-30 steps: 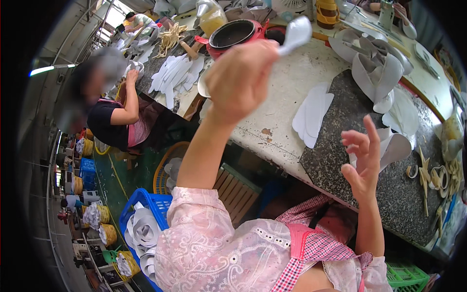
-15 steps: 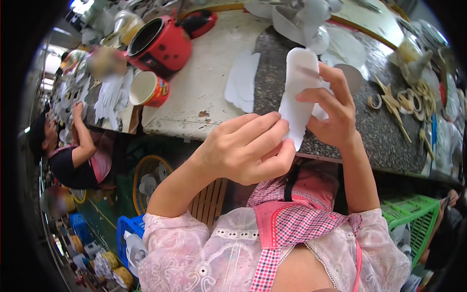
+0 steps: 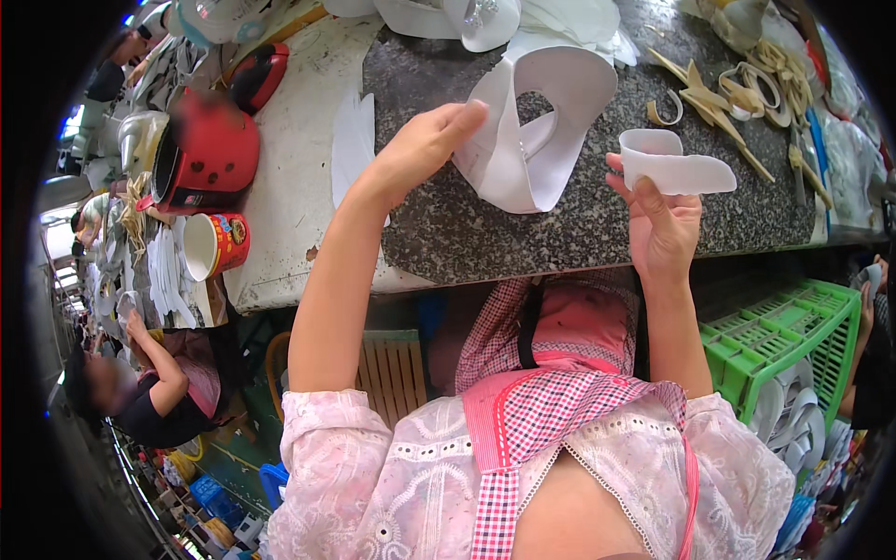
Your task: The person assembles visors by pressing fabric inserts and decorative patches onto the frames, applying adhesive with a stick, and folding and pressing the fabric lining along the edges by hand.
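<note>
With thumb and fingers closed on its left edge, my left hand holds a white shoe upper just over the dark speckled stone slab. The upper is a curved band with an open middle. To its right, my right hand grips a thin white insole-shaped piece, which is curled over at its left end. My right thumb presses its front, and the other fingers are partly hidden behind it. Beyond the upper lies a pile of flat white pieces.
Tan strips lie at the slab's right. Flat white pieces rest on its left edge. Farther left stand a red pot and a paper cup. A green crate is below right; another person sits at left.
The white insole-shaped piece, earlier between both hands, has moved right in my right hand and curled. My left hand has left it and taken hold of the shoe upper. My view has shifted.
</note>
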The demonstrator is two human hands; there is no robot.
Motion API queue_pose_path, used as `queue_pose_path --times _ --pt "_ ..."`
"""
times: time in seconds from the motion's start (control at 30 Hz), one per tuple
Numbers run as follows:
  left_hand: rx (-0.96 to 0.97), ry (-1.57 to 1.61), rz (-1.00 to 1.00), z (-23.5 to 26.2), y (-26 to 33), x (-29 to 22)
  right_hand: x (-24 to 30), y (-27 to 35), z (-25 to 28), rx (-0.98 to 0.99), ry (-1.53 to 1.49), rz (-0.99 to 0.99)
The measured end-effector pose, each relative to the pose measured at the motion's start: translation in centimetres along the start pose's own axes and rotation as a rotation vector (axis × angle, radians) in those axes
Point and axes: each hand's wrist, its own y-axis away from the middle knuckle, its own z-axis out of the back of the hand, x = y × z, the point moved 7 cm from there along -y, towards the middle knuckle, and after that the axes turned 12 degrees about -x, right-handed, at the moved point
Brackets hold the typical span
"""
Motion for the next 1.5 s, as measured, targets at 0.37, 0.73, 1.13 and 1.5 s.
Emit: queue_pose_path --times 0.37,0.73,1.13,1.5 --pt "0.411 0.37 -0.231 -0.2 2.1 4.1 -0.2 0.8 0.5 0.18 0.699 0.419" --pt "0.236 -0.23 -0.299 1.0 4.8 5.5 -0.9 5.2 -8.6 0.659 0.899 0.794" --pt "0.194 -0.279 -0.534 -0.4 5.1 2.8 -1.1 4.0 -1.7 0.046 0.315 0.48" --pt "0.118 -0.231 -0.538 -0.3 5.4 3.3 -2.9 4.2 -6.2 0.505 1.024 0.836"
